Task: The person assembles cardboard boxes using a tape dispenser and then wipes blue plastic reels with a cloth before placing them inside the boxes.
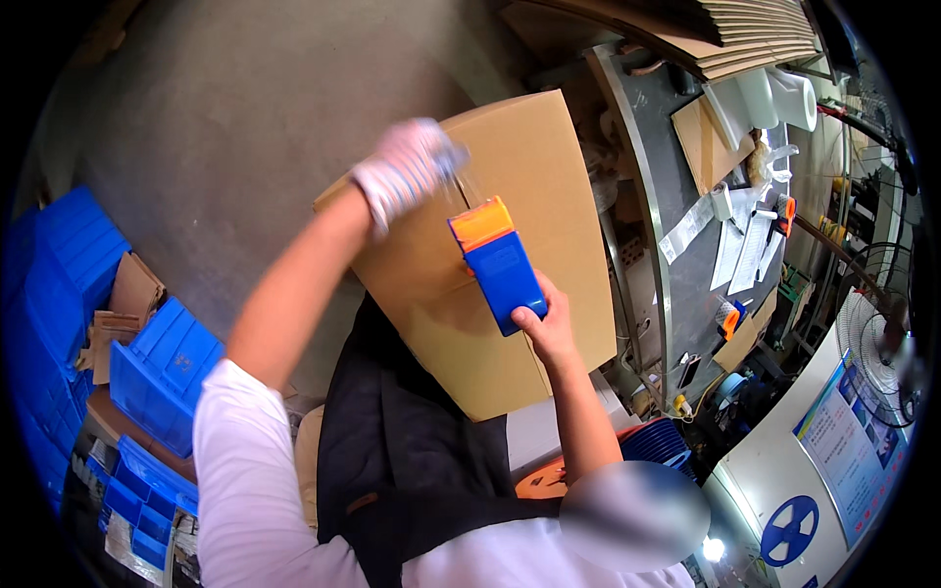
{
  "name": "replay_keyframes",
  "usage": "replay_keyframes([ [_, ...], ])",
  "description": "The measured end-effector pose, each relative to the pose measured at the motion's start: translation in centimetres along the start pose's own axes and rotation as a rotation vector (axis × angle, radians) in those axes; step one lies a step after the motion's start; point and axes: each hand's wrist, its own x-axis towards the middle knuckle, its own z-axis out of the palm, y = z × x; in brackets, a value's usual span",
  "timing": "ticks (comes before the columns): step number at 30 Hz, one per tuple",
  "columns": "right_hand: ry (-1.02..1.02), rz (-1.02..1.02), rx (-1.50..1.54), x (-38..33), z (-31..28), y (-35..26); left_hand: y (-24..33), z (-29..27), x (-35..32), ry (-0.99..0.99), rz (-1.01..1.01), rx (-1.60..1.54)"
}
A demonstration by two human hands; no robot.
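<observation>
Blue/orange tape dispenser [503, 274] over tan carton [559, 225], R hand [552, 328] wrapped round its blue end; L gloved hand [404, 174] blurred, can't tell finger spread or grip. Dispenser prob. light, stiff; hold by blue body.

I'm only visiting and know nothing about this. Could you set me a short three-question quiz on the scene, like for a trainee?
1. True or false: the left hand wears a glove.
2. Which colours show on the tool in the right hand? A red and green; B blue and orange; C black and white.
3. What large thing is the tool held over?

Key: 1 true; 2 B; 3 a cardboard box.
</observation>
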Motion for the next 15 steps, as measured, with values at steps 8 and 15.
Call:
replay_keyframes([
  [8,0.109,0.120,-0.038,0.7,1.2,0.3,-5.2,-4.1,9.0,0.088,-0.044,0.507],
  [15,0.110,0.161,-0.087,0.5,1.3,0.9,-7.9,1.3,7.6,-0.445,-0.346,0.510],
])
